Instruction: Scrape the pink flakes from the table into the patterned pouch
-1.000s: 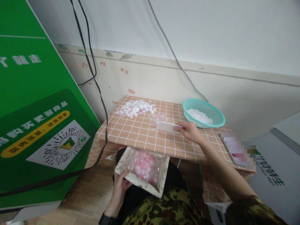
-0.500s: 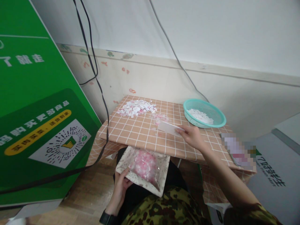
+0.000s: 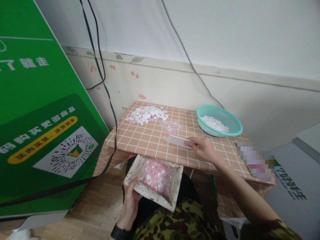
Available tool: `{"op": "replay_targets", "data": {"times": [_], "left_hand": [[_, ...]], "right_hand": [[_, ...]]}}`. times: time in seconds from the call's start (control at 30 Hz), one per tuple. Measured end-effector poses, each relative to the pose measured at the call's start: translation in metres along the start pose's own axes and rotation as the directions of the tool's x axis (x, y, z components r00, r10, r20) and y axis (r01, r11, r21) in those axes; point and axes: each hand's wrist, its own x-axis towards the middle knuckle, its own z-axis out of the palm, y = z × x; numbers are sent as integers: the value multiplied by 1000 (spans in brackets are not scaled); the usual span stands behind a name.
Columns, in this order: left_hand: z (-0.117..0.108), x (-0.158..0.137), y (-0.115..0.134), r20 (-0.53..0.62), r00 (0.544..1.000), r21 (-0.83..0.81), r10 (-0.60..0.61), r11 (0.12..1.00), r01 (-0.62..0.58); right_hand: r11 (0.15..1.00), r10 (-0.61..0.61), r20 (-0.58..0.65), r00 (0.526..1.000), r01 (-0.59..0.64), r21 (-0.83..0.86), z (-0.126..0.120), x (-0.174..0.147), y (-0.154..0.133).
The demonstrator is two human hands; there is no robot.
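My left hand [image 3: 131, 199] grips the near left edge of a square, speckled pale tray [image 3: 175, 186], held tilted at the table's front edge over my lap. Inside it lies a heap of small pink and white pieces [image 3: 155, 175]. Between the fingers of my right hand [image 3: 203, 148] is a flat white card [image 3: 177, 140], its lower edge low at the tabletop; whether it touches the cloth I cannot tell. Just beyond the card is a small patch of pink and white pieces [image 3: 171, 126]. A larger pile of white and pink pieces [image 3: 147, 115] sits at the back left.
A turquoise plastic basket [image 3: 220, 120] with white pieces stands at the back right of the checked tablecloth [image 3: 140, 138]. A blurred-out flat item [image 3: 253, 161] lies at the right edge. Left stands a green panel [image 3: 45, 100] with a dangling black cable [image 3: 113, 120]; right, a grey box [image 3: 295, 186].
The card in my right hand has come slightly nearer and lower, lying at a flatter angle. The tray in my left hand has tipped a little more, showing more of its inside.
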Motion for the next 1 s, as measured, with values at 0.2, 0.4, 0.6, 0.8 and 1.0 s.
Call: {"op": "replay_targets", "data": {"times": [0.2, 0.4, 0.6, 0.8, 1.0], "left_hand": [[-2, 1, -3, -29, 999, 41, 18, 999, -17], [-3, 2, -1, -36, 999, 22, -13, 1000, 14], [3, -2, 12, -44, 999, 69, -11, 998, 14], [-1, -1, 14, -35, 999, 93, -37, 995, 40], [-6, 7, 9, -6, 998, 57, -58, 997, 58]], "right_hand": [[988, 146, -62, 987, -142, 59, -8, -5, 4], [787, 407, 108, 907, -408, 463, 14, -1, 23], [716, 350, 311, 884, -467, 519, 41, 12, 0], [778, 196, 330, 924, -351, 522, 28, 4, -20], [883, 357, -113, 927, -295, 365, -6, -4, 16]]}}
